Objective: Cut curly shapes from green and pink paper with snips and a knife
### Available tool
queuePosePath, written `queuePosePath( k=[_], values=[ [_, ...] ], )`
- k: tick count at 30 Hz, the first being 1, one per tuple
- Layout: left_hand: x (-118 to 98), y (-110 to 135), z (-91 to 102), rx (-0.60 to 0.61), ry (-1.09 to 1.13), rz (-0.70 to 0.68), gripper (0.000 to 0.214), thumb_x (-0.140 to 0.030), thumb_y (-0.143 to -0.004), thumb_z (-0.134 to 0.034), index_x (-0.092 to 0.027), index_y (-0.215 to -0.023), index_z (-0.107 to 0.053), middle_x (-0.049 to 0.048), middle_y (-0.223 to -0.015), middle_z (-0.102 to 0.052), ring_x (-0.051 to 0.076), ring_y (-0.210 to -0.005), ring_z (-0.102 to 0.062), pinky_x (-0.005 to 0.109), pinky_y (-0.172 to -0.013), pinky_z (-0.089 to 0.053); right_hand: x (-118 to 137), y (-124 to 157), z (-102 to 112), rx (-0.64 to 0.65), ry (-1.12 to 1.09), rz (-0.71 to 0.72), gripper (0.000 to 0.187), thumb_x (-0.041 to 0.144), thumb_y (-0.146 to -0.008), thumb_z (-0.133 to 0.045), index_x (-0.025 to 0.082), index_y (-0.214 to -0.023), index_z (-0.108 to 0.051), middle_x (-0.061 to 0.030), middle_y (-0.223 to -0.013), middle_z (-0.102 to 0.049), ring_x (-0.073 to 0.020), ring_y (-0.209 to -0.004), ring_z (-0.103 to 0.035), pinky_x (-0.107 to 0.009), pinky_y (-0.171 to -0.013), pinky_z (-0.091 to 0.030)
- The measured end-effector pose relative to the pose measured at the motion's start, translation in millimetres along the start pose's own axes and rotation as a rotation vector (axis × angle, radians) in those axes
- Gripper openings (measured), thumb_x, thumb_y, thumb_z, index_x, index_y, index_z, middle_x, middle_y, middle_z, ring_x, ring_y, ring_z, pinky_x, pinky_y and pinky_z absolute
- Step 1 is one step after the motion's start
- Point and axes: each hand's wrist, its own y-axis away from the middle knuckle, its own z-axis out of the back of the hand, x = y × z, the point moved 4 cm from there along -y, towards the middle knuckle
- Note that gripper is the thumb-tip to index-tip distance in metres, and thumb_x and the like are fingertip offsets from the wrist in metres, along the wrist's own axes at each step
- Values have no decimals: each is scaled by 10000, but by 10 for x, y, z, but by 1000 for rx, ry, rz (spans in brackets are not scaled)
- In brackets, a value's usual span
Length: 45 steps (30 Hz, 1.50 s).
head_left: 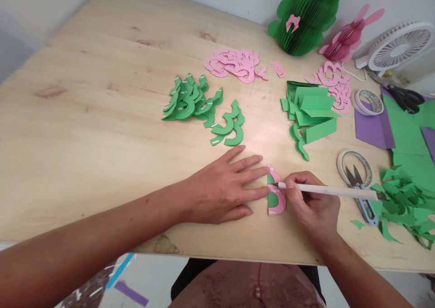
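Note:
My left hand (227, 188) lies flat on the table with fingers spread, its fingertips at the left edge of a pink paper cutout (279, 203). Green paper (273, 200) shows through the openings of that curved pink piece. In my right hand (314, 203) is a slim white pen (336, 190), its dark tip touching the pink and green paper close to my left fingertips. Just beyond my left hand lie loose green scalloped cutouts (231, 124), some with small white strips on them.
Further back are a green cutout pile (186, 99), pink cutouts (234, 63) and folded green paper (314, 108). Thread snips (362, 194), tape rolls (369, 103) and green scraps (408, 203) are at right. A honeycomb paper tree (306, 22) and white fan (397, 47) stand behind.

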Motion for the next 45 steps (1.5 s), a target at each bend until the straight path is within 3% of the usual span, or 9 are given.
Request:
queuePosePath(
  k=[11, 33, 45],
  values=[
    [11, 7, -4, 11, 5, -1, 402, -362, -886, -539, -264, -1275, -542, 99, -1434, -464, 317, -1349, -355, 577, -1118, -202, -3, 4, 13, -8, 33, -8, 174, 244, -832, -551, 198, -675, -608, 15, -539, -610, -115, -426, -536, -205, -385, -402],
    [1, -2, 20, -28, 4, 2, 412, -348, -852, -595, -263, -1254, -558, 104, -1402, -498, 319, -1321, -396, 572, -1106, -242, -2, 21, 2, -9, -4, 3, 185, 242, -834, -541, 196, -664, -598, 22, -544, -584, -105, -437, -502, -209, -397, -392],
    [12, 2, -2, 1, -11, -4, 406, -361, -881, -545, -258, -1273, -542, 107, -1423, -476, 320, -1335, -374, 579, -1110, -222, 37, 0, 11, -3, 30, 46, 193, 223, -840, -539, 200, -653, -584, 31, -522, -570, -97, -421, -487, -204, -389, -372]
  ],
)
